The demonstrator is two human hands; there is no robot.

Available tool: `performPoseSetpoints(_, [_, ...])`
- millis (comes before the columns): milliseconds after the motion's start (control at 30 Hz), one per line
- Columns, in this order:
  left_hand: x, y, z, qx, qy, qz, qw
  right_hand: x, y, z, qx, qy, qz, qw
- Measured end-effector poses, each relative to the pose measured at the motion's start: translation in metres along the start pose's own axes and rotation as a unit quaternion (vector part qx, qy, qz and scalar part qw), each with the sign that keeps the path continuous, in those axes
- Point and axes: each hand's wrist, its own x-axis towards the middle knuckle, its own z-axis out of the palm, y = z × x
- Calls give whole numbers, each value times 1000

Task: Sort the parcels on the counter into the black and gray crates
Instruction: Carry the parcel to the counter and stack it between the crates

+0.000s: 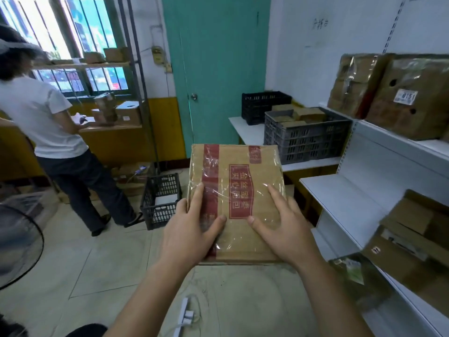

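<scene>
A black floor crate (160, 201) holds something white, the left hand (192, 231) and right hand (283, 226) grip one taped cardboard parcel (239, 190) in mid-air, and two counter crates stand beyond: black crate (263, 105), gray crate (303, 139) packed with cardboard parcels.

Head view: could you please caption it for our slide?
Both hands carry a parcel toward the gray crate.

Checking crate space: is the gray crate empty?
No, the gray crate already holds several brown parcels near its rim.
</scene>
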Motion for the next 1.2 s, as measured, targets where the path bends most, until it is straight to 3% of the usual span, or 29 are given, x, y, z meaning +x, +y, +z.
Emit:
performPoseSetpoints(367, [144,21,57,30,27,-11,999,162,45,1,3,-5,-22,1000])
performPoseSetpoints(633, [244,-30,84,32,27,-43,998,272,48,61,2,-49,-19,999])
performPoseSetpoints(1200, [496,-119,125,-7,-1,-32,999,507,33,160,-7,-39,1,999])
